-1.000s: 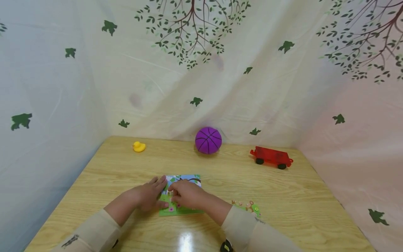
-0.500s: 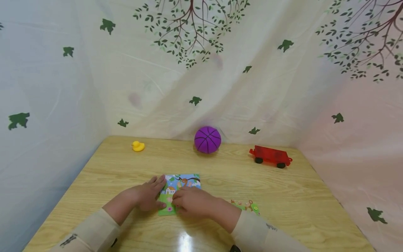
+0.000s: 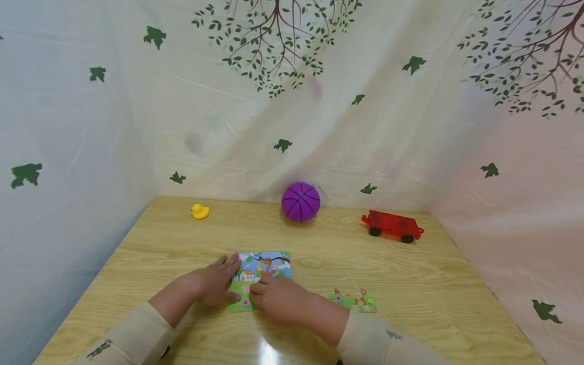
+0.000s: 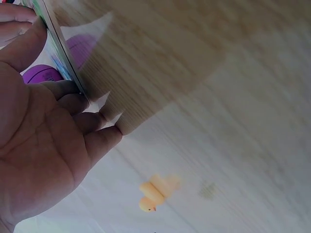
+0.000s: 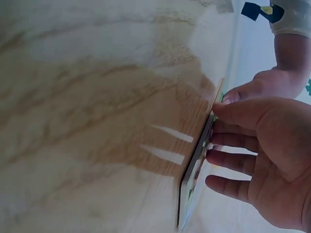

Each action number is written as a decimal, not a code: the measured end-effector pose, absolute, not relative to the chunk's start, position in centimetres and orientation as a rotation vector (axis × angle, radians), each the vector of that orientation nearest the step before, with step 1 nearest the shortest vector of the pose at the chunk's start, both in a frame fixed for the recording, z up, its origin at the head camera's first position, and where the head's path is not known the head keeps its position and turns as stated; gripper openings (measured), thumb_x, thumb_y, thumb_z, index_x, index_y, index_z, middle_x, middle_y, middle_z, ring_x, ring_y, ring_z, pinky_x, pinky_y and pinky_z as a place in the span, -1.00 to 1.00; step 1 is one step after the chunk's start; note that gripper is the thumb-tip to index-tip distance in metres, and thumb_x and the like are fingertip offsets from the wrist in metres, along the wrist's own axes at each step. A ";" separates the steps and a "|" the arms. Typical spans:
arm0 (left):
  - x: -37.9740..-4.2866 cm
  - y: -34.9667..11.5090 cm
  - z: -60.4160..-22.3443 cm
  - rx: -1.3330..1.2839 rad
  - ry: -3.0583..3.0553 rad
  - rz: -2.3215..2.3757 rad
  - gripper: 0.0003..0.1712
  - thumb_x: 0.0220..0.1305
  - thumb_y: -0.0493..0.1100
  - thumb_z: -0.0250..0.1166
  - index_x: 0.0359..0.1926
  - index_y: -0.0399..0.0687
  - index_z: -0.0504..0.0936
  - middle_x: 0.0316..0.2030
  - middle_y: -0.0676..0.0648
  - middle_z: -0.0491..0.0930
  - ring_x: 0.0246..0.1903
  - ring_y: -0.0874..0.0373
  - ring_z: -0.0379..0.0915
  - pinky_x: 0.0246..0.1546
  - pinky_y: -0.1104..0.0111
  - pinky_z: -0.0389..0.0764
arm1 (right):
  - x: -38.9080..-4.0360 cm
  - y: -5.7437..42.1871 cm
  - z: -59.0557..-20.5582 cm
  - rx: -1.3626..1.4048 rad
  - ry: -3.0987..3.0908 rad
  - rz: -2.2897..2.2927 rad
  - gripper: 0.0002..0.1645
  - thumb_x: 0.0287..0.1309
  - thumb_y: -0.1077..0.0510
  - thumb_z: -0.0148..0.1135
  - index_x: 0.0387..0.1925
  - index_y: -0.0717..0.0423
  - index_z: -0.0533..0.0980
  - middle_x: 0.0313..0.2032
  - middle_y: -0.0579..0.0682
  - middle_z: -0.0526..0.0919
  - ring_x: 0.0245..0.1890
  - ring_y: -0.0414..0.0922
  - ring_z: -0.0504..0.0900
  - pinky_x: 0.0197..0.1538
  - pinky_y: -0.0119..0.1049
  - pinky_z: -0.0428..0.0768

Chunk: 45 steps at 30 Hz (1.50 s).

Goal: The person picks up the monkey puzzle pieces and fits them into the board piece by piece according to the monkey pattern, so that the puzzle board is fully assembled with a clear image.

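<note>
A flat picture puzzle with a little house, blue sky and a branch lies near the middle of the table. At its left edge rests my left hand, fingers stretched and thumb over the lower left corner. In the left wrist view, that hand has its fingers along the board's edge. My right hand covers the puzzle's lower right part and presses on it with fingertips. The right wrist view shows the fingers of the right hand fairly straight against the board; what lies beneath them is hidden.
Loose green puzzle pieces with brown animal figures lie right of the board, beside my right forearm. Along the back stand a yellow rubber duck, a purple ball and a red toy wagon. A printed curtain encloses the table.
My right hand has moved from the upper middle of the puzzle down and right, uncovering the house and an orange-brown figure under the branch. My left hand has stayed put.
</note>
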<state>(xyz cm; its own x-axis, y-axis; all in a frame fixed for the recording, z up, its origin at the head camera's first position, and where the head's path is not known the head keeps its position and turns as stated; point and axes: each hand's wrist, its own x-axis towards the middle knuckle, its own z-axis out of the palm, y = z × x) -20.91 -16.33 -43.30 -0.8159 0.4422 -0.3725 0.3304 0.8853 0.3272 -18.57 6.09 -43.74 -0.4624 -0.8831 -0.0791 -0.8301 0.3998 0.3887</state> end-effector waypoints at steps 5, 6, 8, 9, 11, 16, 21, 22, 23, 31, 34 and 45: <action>-20.8 -16.2 -43.1 0.574 2.620 0.349 0.06 0.25 0.22 0.29 0.52 -0.22 0.02 0.56 -0.17 -0.12 0.51 -0.29 -0.22 0.38 -0.22 0.11 | -18.2 6.3 -43.8 1.527 -2.459 -0.602 -0.55 0.39 -0.05 0.07 0.26 -0.19 0.49 0.26 -0.29 0.48 0.26 -0.16 0.46 -0.02 -0.33 0.65; -20.8 -16.2 -43.0 0.575 2.621 0.346 0.06 0.25 0.22 0.29 0.52 -0.23 0.02 0.55 -0.17 -0.11 0.50 -0.29 -0.22 0.38 -0.22 0.12 | -18.2 6.4 -43.8 1.541 -2.491 -0.578 -0.53 0.40 -0.06 0.07 0.29 -0.16 0.47 0.28 -0.27 0.46 0.28 -0.15 0.44 0.04 -0.30 0.64; -20.7 -16.2 -43.0 0.574 2.622 0.344 0.05 0.26 0.22 0.29 0.52 -0.23 0.03 0.55 -0.18 -0.11 0.50 -0.29 -0.21 0.38 -0.22 0.12 | -18.3 6.8 -43.7 1.585 -2.559 -0.506 -0.49 0.41 -0.08 0.06 0.33 -0.12 0.42 0.34 -0.22 0.41 0.34 -0.14 0.39 0.17 -0.26 0.59; -20.7 -16.1 -43.0 0.572 2.622 0.345 0.05 0.25 0.22 0.30 0.52 -0.23 0.03 0.55 -0.18 -0.11 0.50 -0.29 -0.21 0.38 -0.22 0.12 | -18.3 7.1 -43.7 1.612 -2.587 -0.454 -0.48 0.42 -0.08 0.05 0.34 -0.10 0.41 0.36 -0.20 0.39 0.37 -0.13 0.37 0.24 -0.23 0.54; -20.7 -16.1 -43.0 0.566 2.619 0.351 0.05 0.25 0.21 0.30 0.52 -0.23 0.03 0.55 -0.18 -0.11 0.50 -0.30 -0.21 0.38 -0.22 0.11 | -18.6 7.8 -43.7 1.651 -2.633 -0.331 -0.46 0.41 -0.10 0.07 0.34 -0.08 0.41 0.38 -0.16 0.38 0.39 -0.14 0.34 0.33 -0.22 0.45; -20.6 -16.0 -43.1 0.560 2.613 0.360 0.06 0.24 0.21 0.30 0.52 -0.22 0.02 0.56 -0.18 -0.13 0.50 -0.31 -0.24 0.38 -0.23 0.09 | -19.1 10.4 -43.6 1.584 -2.705 -0.086 -0.50 0.35 -0.08 0.16 0.26 -0.08 0.47 0.28 -0.10 0.48 0.29 -0.14 0.44 0.29 -0.24 0.48; -20.6 -15.9 -43.2 0.533 2.611 0.346 0.05 0.25 0.22 0.29 0.53 -0.19 0.03 0.56 -0.16 -0.14 0.51 -0.29 -0.25 0.40 -0.22 0.08 | -19.6 13.9 -42.7 1.333 -2.931 -0.020 -0.45 0.25 0.00 0.25 0.25 -0.01 0.46 0.18 -0.04 0.54 0.22 -0.06 0.49 0.27 -0.17 0.49; -20.6 -15.9 -43.2 0.529 2.609 0.344 0.04 0.25 0.22 0.29 0.53 -0.19 0.03 0.56 -0.16 -0.14 0.51 -0.29 -0.25 0.40 -0.22 0.07 | -19.7 14.6 -42.5 1.272 -2.990 -0.012 -0.43 0.23 0.00 0.28 0.25 0.01 0.46 0.17 -0.03 0.54 0.21 -0.04 0.50 0.27 -0.14 0.50; -20.6 -15.8 -43.2 0.525 2.608 0.342 0.05 0.25 0.22 0.29 0.53 -0.18 0.02 0.56 -0.16 -0.15 0.51 -0.28 -0.25 0.40 -0.22 0.07 | -19.7 15.4 -42.3 1.208 -3.050 -0.015 -0.40 0.20 -0.02 0.32 0.26 0.01 0.45 0.16 -0.02 0.54 0.20 -0.02 0.50 0.25 -0.11 0.51; -20.6 -15.9 -43.3 0.543 2.612 0.345 0.05 0.25 0.22 0.30 0.52 -0.22 0.02 0.56 -0.19 -0.15 0.51 -0.30 -0.26 0.40 -0.22 0.06 | -19.0 19.8 -41.7 0.926 -3.261 -0.016 -0.59 0.01 0.05 0.49 -0.12 0.05 0.54 -0.22 -0.12 0.48 -0.21 -0.14 0.47 -0.13 -0.20 0.57; -20.7 -16.0 -43.5 0.549 2.614 0.346 0.06 0.24 0.23 0.30 0.52 -0.22 0.02 0.56 -0.19 -0.15 0.51 -0.30 -0.27 0.40 -0.22 0.05 | -18.9 20.4 -42.1 0.954 -3.206 0.005 -0.68 0.00 0.10 0.50 -0.31 0.04 0.48 -0.36 -0.16 0.39 -0.35 -0.19 0.37 -0.28 -0.29 0.47; -20.7 -15.9 -43.3 0.552 2.617 0.326 0.06 0.26 0.24 0.28 0.53 -0.21 0.01 0.56 -0.18 -0.16 0.51 -0.29 -0.27 0.41 -0.21 0.05 | -19.1 20.3 -42.7 1.068 -3.147 0.162 -0.74 0.03 0.11 0.46 -0.40 -0.02 0.47 -0.43 -0.21 0.32 -0.42 -0.26 0.29 -0.32 -0.38 0.38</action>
